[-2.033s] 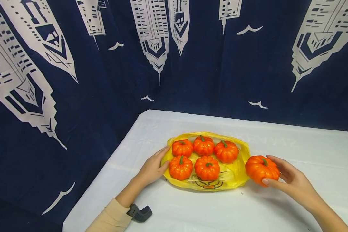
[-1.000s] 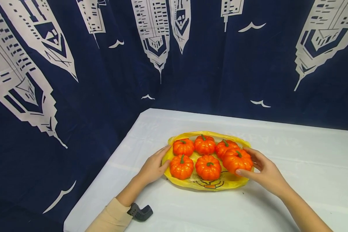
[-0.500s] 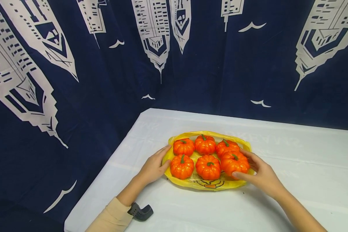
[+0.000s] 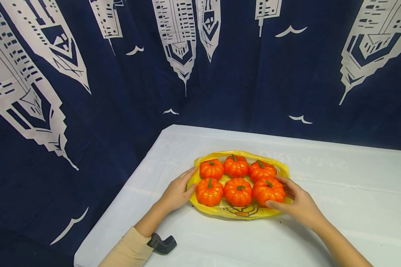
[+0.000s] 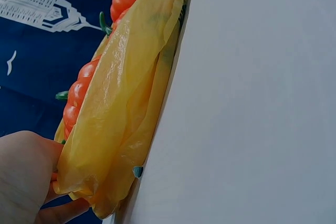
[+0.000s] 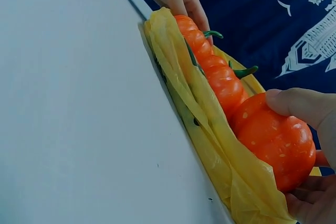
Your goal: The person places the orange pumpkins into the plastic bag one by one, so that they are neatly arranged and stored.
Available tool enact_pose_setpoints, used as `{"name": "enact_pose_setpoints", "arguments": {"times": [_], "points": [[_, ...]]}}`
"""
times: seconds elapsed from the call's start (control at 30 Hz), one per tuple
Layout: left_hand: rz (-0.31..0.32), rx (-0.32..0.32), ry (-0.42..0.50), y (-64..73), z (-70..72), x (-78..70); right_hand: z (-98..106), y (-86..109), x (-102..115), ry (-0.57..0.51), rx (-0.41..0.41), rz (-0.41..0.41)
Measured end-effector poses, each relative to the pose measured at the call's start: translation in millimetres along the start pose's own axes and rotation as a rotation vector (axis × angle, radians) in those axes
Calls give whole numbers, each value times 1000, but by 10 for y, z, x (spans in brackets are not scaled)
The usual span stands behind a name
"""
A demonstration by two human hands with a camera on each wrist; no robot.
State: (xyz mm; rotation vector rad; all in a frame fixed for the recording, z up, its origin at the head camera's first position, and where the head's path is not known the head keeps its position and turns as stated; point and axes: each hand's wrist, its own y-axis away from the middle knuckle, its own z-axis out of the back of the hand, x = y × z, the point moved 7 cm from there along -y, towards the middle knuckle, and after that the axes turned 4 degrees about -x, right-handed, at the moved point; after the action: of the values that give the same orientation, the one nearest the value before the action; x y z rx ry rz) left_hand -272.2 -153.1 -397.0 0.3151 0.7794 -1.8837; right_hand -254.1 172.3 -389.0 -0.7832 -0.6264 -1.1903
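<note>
A yellow plastic bag (image 4: 235, 213) lies on the table with its mouth spread wide, holding several small orange pumpkins with green stems, in two rows. My left hand (image 4: 176, 190) holds the bag's left edge; in the left wrist view, part of its thumb is hidden behind the yellow plastic (image 5: 115, 119). My right hand (image 4: 299, 202) grips the front right pumpkin (image 4: 268, 191) between thumb and fingers, at the bag's right side. That pumpkin (image 6: 275, 140) sits inside the rim in the right wrist view, beside the front middle pumpkin (image 4: 238, 192). Its underside is hidden.
A white cloth covers the table (image 4: 220, 244). Behind and to the left hangs a navy curtain (image 4: 237, 92) printed with white buildings and birds. A dark wrist strap piece (image 4: 162, 244) sticks out from my left wrist by the beige sleeve (image 4: 130, 248).
My right hand has carried its pumpkin leftward from outside the bag into the front right spot and lowered it. The front middle pumpkin has shifted slightly left. My left hand stays put.
</note>
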Motion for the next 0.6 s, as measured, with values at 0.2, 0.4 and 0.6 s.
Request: {"name": "enact_pose_setpoints", "arguments": {"times": [0.2,0.4,0.6], "points": [[1,-4,1,1,-4,1,-20,2,-31,-2,0,-10],[6,-7,4,4,0,-11,-42,3,-50,6,6,-12],[-13,-23,5,-6,4,-11,-52,2,-53,17,15,-2]]}}
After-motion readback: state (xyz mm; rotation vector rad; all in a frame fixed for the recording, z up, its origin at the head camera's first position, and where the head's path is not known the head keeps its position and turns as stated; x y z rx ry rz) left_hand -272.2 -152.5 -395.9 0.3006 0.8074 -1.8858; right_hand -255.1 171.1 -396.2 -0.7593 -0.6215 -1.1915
